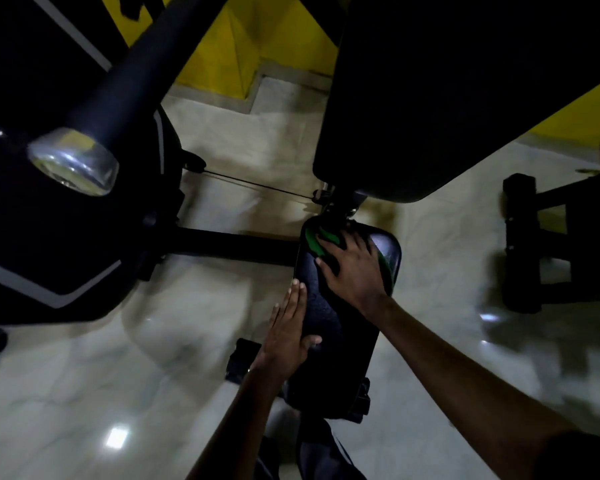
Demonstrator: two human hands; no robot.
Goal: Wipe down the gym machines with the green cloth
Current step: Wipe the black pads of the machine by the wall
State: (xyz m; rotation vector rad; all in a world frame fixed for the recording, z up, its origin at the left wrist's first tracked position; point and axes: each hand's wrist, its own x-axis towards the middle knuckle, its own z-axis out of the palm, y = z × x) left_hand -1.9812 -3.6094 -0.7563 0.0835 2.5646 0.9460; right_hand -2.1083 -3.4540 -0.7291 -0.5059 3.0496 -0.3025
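– While the right hand (352,268) presses the green cloth (314,242) onto the far end of the seat pad (326,317), what could go wrong?

– The cloth is bunched. Only 2 green patches show, 1 past the fingertips and 1 by the outer edge of the palm. The hand lies spread on it with fingers straight, gripping nothing. A hard stroke might slide the palm over the cloth, or push it off the far edge into the bracket (336,206) under the back pad (430,98), where it could snag.

– And the left hand (288,327)?

– Open too. Its fingers lie straight along the pad's left side and the thumb lies over the top. I'd say it steadies the seat. A sweep toward the near end may run into that thumb.

– Anything else close by?

– A dark bar with a chrome end cap (73,161) hangs near the camera, so leaning in further risks a knocked head. A thin cable (250,183) reaches the bracket, near enough to catch a trailing cloth corner.

– The count?

– 2 hands, 1 cloth, 1 seat pad, 1 back pad, 1 cable and 1 chrome cap. There is also 1 separate black frame (523,244) on the pale floor (118,375).
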